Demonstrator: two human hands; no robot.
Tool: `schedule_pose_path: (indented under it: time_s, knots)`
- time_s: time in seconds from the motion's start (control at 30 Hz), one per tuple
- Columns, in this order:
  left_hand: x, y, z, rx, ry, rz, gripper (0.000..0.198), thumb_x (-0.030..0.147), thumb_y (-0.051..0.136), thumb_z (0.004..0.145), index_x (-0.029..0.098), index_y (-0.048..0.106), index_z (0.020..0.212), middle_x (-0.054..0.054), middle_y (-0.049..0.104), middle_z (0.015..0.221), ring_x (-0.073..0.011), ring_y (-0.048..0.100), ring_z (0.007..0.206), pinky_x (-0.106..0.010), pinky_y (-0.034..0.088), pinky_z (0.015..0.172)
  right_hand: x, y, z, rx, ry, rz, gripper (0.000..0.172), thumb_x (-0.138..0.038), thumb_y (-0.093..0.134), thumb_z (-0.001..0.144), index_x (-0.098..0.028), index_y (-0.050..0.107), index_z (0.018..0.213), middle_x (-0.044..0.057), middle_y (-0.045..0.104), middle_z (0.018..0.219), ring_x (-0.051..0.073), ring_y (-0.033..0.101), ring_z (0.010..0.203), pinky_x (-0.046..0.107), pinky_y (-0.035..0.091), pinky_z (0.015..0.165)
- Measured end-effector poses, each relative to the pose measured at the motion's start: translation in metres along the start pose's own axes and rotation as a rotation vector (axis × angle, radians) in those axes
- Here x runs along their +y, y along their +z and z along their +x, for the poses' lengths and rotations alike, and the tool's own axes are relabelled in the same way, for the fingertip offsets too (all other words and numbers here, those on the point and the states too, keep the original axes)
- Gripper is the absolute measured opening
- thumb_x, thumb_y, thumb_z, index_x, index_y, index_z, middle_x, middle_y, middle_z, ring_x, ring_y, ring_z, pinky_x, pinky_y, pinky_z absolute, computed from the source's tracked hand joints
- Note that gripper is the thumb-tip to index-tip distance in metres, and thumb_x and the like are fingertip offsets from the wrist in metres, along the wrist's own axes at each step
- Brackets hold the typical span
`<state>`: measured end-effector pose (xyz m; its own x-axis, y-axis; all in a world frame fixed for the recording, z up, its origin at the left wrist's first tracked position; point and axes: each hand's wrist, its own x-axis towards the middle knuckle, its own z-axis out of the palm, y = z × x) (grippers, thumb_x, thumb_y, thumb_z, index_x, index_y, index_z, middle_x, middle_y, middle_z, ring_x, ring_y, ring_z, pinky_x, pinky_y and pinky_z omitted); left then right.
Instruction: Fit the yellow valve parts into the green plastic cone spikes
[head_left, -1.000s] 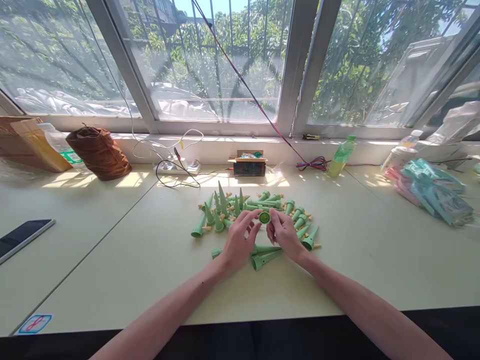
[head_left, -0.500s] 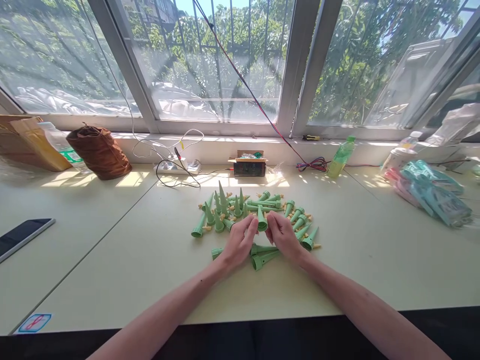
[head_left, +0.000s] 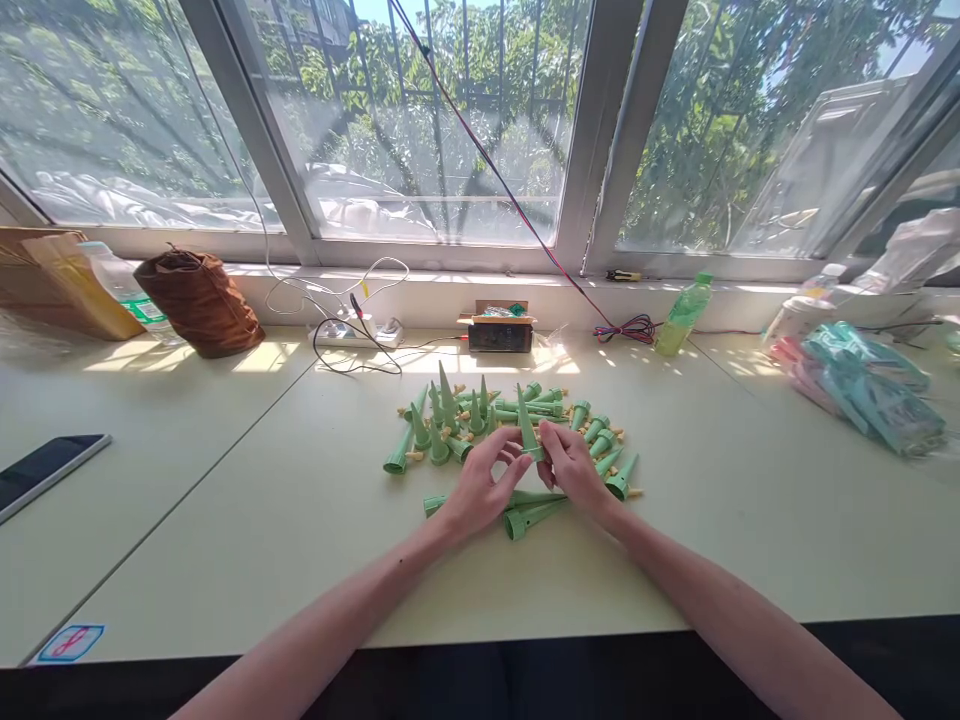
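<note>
1. Holding one green cone (head_left: pixel 526 428) upright, tip up, we pinch its wide base between both hands, just above the table (head_left: pixel 225 500)
2. Our left hand (head_left: pixel 480 485) and right hand (head_left: pixel 574 468) each close on it, though the left fingertips' contact is hard to make out
3. More cones (head_left: pixel 442 425) lie scattered behind and beneath our hands

A: Where is room beside the left hand (head_left: pixel 480 487) and right hand (head_left: pixel 574 470)?
B: Bare pale table (head_left: pixel 247 520) from seven to nine o'clock, and three to five.
A: What blocks?
B: A heap of green plastic cone spikes (head_left: pixel 450 425) from ten to two, more at six. A flat black phone (head_left: pixel 45 470) far off at nine.
</note>
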<state>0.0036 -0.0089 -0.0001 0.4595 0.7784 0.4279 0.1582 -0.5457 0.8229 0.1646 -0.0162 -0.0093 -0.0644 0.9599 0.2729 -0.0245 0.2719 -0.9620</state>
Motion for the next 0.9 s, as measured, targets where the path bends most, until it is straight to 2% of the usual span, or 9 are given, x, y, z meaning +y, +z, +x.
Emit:
schedule_pose_path:
  time_s: [0.23, 0.4, 0.53, 0.67, 0.73, 0.8, 0.9]
  knots:
    - [-0.012, 0.001, -0.001, 0.034, 0.100, 0.101, 0.030, 0.029, 0.053, 0.097, 0.023, 0.058, 0.126, -0.008, 0.062, 0.110, -0.0152, 0.062, 0.086, -0.031, 0.054, 0.079, 0.000, 0.000, 0.001, 0.017, -0.017, -0.016, 0.054, -0.060, 0.047, 0.096, -0.021, 0.042, 0.057, -0.007, 0.039, 0.036, 0.008, 0.036, 0.029, 0.023, 0.028, 0.032]
    - [-0.015, 0.002, 0.000, 0.125, 0.166, 0.175, 0.032, 0.023, 0.052, 0.096, 0.027, 0.060, 0.128, -0.007, 0.061, 0.108, -0.0133, 0.061, 0.081, -0.029, 0.055, 0.074, 0.000, 0.002, 0.002, 0.037, -0.005, -0.058, 0.060, -0.062, 0.044, 0.095, -0.022, 0.039, 0.052, -0.005, 0.038, 0.035, 0.009, 0.036, 0.030, 0.025, 0.028, 0.033]
    - [-0.015, 0.003, 0.000, 0.155, 0.164, 0.216, 0.032, 0.022, 0.052, 0.097, 0.026, 0.060, 0.127, -0.008, 0.060, 0.109, -0.0146, 0.062, 0.087, -0.029, 0.056, 0.076, -0.001, 0.004, 0.001, 0.047, -0.007, -0.063, 0.056, -0.063, 0.043, 0.095, -0.022, 0.040, 0.056, -0.005, 0.040, 0.038, 0.009, 0.037, 0.031, 0.025, 0.028, 0.034]
    - [-0.009, 0.004, 0.001, 0.171, 0.116, 0.238, 0.031, 0.026, 0.053, 0.097, 0.025, 0.058, 0.128, -0.007, 0.060, 0.109, -0.0142, 0.063, 0.083, -0.029, 0.054, 0.075, -0.002, 0.004, 0.001, 0.053, -0.015, -0.043, 0.053, -0.063, 0.043, 0.095, -0.023, 0.041, 0.061, -0.006, 0.040, 0.040, 0.009, 0.036, 0.032, 0.025, 0.028, 0.034]
    - [-0.005, 0.004, 0.001, 0.214, 0.064, 0.246, 0.028, 0.029, 0.053, 0.097, 0.022, 0.057, 0.123, -0.007, 0.062, 0.108, -0.0146, 0.063, 0.083, -0.029, 0.053, 0.076, -0.002, 0.003, 0.002, 0.076, -0.028, -0.052, 0.052, -0.062, 0.042, 0.096, -0.023, 0.040, 0.062, -0.006, 0.041, 0.041, 0.009, 0.036, 0.033, 0.025, 0.028, 0.035]
    - [-0.002, 0.002, 0.002, 0.247, 0.016, 0.251, 0.021, 0.034, 0.051, 0.098, 0.019, 0.059, 0.110, -0.006, 0.065, 0.100, -0.0154, 0.063, 0.084, -0.028, 0.050, 0.076, -0.002, 0.001, 0.002, 0.091, -0.059, -0.095, 0.051, -0.061, 0.040, 0.097, -0.023, 0.039, 0.063, -0.006, 0.042, 0.043, 0.010, 0.037, 0.035, 0.025, 0.029, 0.037]
    - [-0.001, 0.000, 0.003, 0.211, -0.024, 0.261, 0.035, 0.042, 0.044, 0.100, 0.016, 0.060, 0.082, -0.003, 0.063, 0.079, -0.0151, 0.058, 0.074, -0.027, 0.046, 0.070, -0.002, 0.001, 0.000, 0.055, -0.140, -0.212, 0.051, -0.061, 0.039, 0.098, -0.023, 0.038, 0.064, -0.005, 0.044, 0.046, 0.010, 0.038, 0.039, 0.025, 0.032, 0.042]
